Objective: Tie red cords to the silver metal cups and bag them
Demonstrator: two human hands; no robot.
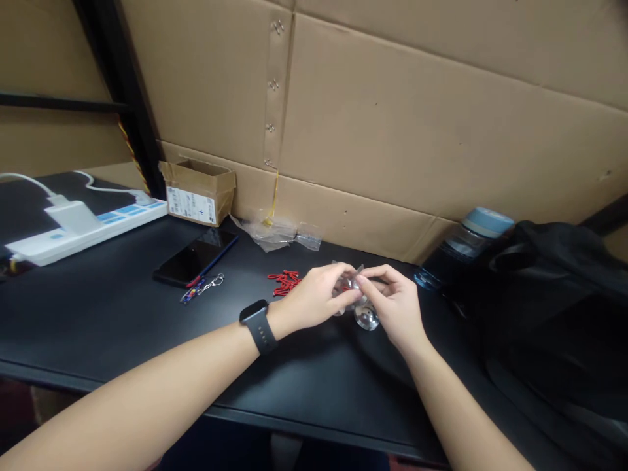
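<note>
My left hand (316,297), with a dark watch on its wrist, is closed with thumb and fingers on a small clear plastic bag (338,307). From the other side my right hand (396,306) pinches the same bag, its fingertips close to those of the left. A shiny, round, clear piece (367,318) shows just below the fingers; whether it lies on the desk or hangs from the hands I cannot tell. A bit of red is visible between the hands. Left of them, a small heap of red cord loops (285,284) lies on the black desk (314,379).
A phone (196,256) and a keyring with coloured charms (202,288) lie to the left. Behind them are an open cardboard box (199,193), a white power strip (88,232) and crumpled clear wrapping (275,232). A water bottle (464,245) and black bag (554,327) stand right.
</note>
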